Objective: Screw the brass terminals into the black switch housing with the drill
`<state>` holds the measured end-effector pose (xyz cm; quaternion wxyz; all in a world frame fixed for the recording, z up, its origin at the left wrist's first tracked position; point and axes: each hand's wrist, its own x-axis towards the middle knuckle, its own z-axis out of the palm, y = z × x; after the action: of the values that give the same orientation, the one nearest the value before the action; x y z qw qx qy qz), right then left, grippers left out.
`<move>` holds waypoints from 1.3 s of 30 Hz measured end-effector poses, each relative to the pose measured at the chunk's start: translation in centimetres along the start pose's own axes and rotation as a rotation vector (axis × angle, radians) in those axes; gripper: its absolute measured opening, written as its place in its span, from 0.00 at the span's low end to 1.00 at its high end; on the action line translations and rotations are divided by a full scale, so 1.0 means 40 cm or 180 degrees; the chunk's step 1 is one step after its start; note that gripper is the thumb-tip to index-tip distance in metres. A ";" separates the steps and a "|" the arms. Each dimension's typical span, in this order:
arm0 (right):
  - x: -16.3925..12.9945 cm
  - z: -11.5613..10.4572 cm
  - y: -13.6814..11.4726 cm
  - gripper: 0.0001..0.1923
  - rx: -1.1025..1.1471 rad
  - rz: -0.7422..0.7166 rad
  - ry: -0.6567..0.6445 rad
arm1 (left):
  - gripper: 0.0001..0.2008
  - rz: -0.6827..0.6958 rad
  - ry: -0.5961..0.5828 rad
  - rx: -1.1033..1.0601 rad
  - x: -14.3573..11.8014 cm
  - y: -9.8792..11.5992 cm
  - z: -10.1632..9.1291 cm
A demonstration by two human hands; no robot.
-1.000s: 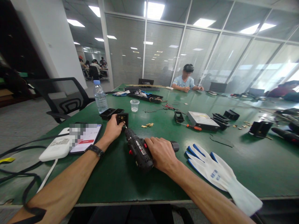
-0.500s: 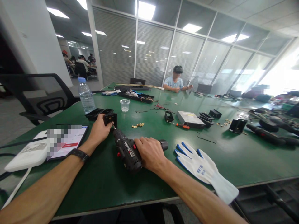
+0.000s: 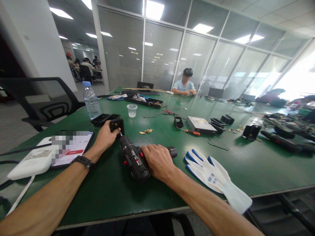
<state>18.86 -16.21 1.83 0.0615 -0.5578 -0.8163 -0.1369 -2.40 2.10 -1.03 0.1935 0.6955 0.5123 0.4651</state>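
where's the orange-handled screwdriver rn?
Head view, right of centre on the green table: the screwdriver lies flat just in front of the grey box, right of the small black bracket, beyond the white glove.

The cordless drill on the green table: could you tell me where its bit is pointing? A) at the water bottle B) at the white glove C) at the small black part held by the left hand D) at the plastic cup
C: the right hand grips the cordless drill, whose bit meets the small black part steadied by the left hand.
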 end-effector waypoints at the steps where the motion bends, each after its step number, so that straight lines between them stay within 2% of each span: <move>1: 0.000 0.001 0.000 0.18 -0.0002 -0.0004 0.0001 | 0.22 -0.0005 -0.0006 0.0002 0.000 -0.001 0.000; 15: -0.001 -0.001 -0.003 0.14 0.0014 0.0047 -0.0001 | 0.23 -0.0082 0.0037 0.0156 -0.001 0.003 -0.002; 27: 0.003 -0.007 -0.004 0.17 0.0034 0.0069 -0.0094 | 0.22 -0.0081 0.0177 0.0346 -0.012 0.016 -0.005; 39: 0.002 -0.005 -0.005 0.19 0.0014 0.0078 -0.0128 | 0.23 -0.0041 0.0066 0.0354 -0.010 0.009 -0.004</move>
<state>18.64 -16.26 2.03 0.0480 -0.5704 -0.8107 -0.1230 -2.35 1.57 -0.88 0.1522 0.6970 0.5439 0.4419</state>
